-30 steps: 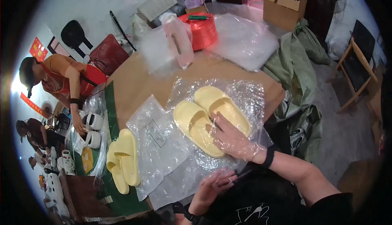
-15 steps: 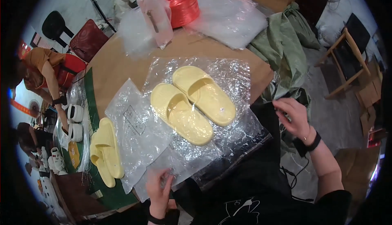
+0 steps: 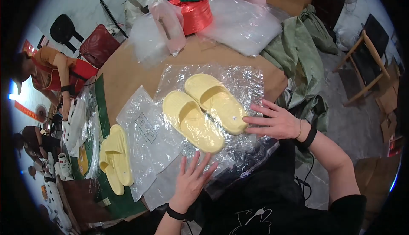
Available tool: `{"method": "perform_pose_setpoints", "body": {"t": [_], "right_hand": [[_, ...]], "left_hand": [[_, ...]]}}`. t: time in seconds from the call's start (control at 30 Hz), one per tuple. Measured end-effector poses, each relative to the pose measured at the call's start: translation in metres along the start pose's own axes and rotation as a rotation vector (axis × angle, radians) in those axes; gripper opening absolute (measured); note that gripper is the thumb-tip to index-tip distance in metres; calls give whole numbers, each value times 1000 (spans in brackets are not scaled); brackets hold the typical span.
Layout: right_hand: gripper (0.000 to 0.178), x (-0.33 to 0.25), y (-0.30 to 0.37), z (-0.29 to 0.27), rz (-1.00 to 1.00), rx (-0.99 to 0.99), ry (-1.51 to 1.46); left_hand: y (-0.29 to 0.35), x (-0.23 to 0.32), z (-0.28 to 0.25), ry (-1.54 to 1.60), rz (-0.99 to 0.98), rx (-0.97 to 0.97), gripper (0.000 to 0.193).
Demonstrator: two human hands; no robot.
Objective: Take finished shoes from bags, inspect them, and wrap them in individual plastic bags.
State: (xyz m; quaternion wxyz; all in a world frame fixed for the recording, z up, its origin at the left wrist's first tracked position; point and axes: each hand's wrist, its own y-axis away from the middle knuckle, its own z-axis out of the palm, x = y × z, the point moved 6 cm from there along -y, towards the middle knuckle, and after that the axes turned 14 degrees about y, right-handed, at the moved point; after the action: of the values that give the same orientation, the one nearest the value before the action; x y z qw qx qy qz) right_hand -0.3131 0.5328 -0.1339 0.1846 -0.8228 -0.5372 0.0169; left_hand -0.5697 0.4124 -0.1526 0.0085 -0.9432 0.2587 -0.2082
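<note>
Two yellow slippers lie side by side, the left slipper (image 3: pixel 181 115) and the right slipper (image 3: pixel 223 107), with crinkled clear plastic bags (image 3: pixel 170 79) under them. Whether any film also covers them I cannot tell. My right hand (image 3: pixel 277 122) has its fingers spread, fingertips at the heel of the right slipper. Just below the left slipper's heel, my left hand (image 3: pixel 194 181) rests its outstretched fingers on or just over the plastic. A clear bag with a printed mark (image 3: pixel 147 128) lies left of the slippers.
Another pair of yellow slippers (image 3: pixel 119 158) sits on a green surface at the left. Red plastic twine (image 3: pixel 198 15) and stacked clear bags (image 3: pixel 240 26) are at the table's far side. Green sacks (image 3: pixel 294 60) hang by the right edge. Across the left, a co-worker (image 3: pixel 55 73) handles white shoes.
My right hand has moved left from beyond the table's edge to the right slipper's heel. My left hand has moved up and right, its fingers spreading near the left slipper's heel.
</note>
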Motion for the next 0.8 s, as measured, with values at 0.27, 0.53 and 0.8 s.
{"method": "perform_pose_setpoints", "body": {"t": [0.27, 0.53, 0.8], "right_hand": [[16, 20, 5, 16, 427, 149, -561], [35, 8, -7, 52, 1184, 357, -1403], [33, -13, -22, 69, 314, 721, -2301]], "left_hand": [[10, -42, 1, 878, -401, 356, 30], [10, -58, 9, 1371, -665, 664, 25], [-1, -38, 6, 1836, -794, 796, 34]]}}
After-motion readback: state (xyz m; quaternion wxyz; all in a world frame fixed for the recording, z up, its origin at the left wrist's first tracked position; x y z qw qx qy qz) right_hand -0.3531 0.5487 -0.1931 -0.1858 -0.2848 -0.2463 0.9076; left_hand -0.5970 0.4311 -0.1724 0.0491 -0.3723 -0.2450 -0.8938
